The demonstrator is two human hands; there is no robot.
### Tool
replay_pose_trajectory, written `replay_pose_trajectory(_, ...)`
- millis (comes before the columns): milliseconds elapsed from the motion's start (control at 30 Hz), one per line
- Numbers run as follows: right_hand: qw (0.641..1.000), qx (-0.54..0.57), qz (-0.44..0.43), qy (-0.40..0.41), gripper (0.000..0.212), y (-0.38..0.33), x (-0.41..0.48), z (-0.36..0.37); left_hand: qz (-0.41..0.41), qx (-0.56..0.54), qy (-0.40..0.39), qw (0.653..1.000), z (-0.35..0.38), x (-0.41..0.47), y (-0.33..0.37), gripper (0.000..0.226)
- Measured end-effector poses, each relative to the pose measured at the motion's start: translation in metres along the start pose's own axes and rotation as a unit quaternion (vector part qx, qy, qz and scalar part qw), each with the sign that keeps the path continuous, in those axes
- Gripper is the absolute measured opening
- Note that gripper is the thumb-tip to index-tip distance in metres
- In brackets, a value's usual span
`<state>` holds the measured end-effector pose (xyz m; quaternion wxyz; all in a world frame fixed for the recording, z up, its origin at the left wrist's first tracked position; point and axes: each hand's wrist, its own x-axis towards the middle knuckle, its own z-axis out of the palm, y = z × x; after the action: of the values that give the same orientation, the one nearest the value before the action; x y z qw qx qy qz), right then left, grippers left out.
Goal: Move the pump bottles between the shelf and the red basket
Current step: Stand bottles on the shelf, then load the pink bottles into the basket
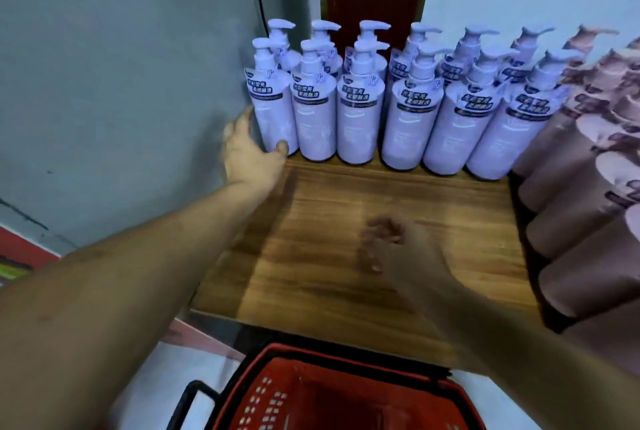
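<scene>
Forearm outstretched, left hand grips the leftmost front pump bottle.

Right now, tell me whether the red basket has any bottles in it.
Empty as far as visible: the red basket shows only bare red floor; its near part is cut off.

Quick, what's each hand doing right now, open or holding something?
Left hand: grips the leftmost front pump bottle near its base.
Right hand: open, fingers loosely curled, holding nothing, above the shelf; blurred.
</scene>
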<state>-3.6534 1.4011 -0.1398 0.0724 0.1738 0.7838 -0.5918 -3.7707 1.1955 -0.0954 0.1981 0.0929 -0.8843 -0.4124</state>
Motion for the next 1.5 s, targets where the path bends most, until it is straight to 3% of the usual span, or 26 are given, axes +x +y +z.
replay_pose_trajectory(133,0.997,-0.026,-0.06,0.026,0.018,-0.034,0.012,0.023,0.052,0.014,0.034,0.998,-0.005,0.039,0.006,0.068)
replay_pose_trajectory(300,0.978,-0.113,-0.173,0.014,0.041,-0.094,0.039,0.031,0.074,0.071,0.047,0.994,-0.007,0.072,0.016,0.061)
replay_pose_trajectory(433,0.944,-0.207,-0.256,0.003,0.061,-0.147,0.078,0.024,0.13,0.11,-0.006,0.985,-0.001,0.1,0.036,0.062)
replay_pose_trajectory(567,0.883,-0.357,-0.306,-0.009,0.071,-0.201,0.121,0.024,0.169,0.171,-0.102,0.965,-0.001,0.133,0.045,0.06)
replay_pose_trajectory(667,0.862,-0.414,-0.292,-0.02,0.065,-0.23,0.147,0.033,0.174,0.18,-0.115,0.961,0.001,0.143,0.044,0.046)
replay_pose_trajectory(800,0.823,-0.487,-0.293,-0.009,0.032,-0.238,0.162,0.044,0.176,0.131,-0.066,0.973,-0.001,0.133,0.042,0.026)
replay_pose_trajectory(900,0.835,-0.454,-0.309,0.023,0.026,-0.232,0.159,0.046,0.152,0.088,-0.049,0.983,-0.009,0.116,0.042,0.028)
replay_pose_trajectory(1033,0.816,-0.468,-0.338,0.026,0.028,-0.215,0.14,0.048,0.14,0.067,-0.027,0.988,-0.022,0.085,0.04,0.028)
replay_pose_trajectory(1267,0.842,-0.433,-0.315,0.066,0.027,-0.199,0.109,0.029,0.072,0.083,0.041,0.993,-0.043,0.051,0.041,0.023)
replay_pose_trajectory(1500,0.831,-0.428,-0.348,0.075,0.025,-0.173,0.05,0.0,0.148,0.058,0.01,0.987,-0.074,0.001,0.028,0.019)
